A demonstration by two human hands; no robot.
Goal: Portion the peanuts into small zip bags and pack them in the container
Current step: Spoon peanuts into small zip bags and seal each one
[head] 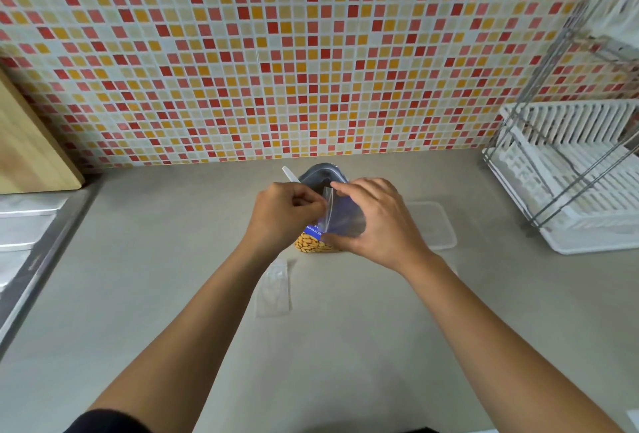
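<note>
A small clear zip bag (340, 215) is held up between both hands above the grey counter. My left hand (283, 215) pinches its left top edge. My right hand (377, 218) grips its right side, thumb under the bag. Right behind the hands stands an open peanut pouch (313, 242), blue and yellow with peanuts printed on it, partly hidden. A white spoon handle (289, 174) sticks out of the pouch mouth. A stack of empty clear zip bags (273, 289) lies flat on the counter in front of the pouch. A clear plastic container (437, 225) sits to the right.
A white dish rack (570, 170) in a wire frame stands at the back right. A wooden board (31, 149) leans against the tiled wall at the left. A steel sink edge (34, 253) runs along the left side.
</note>
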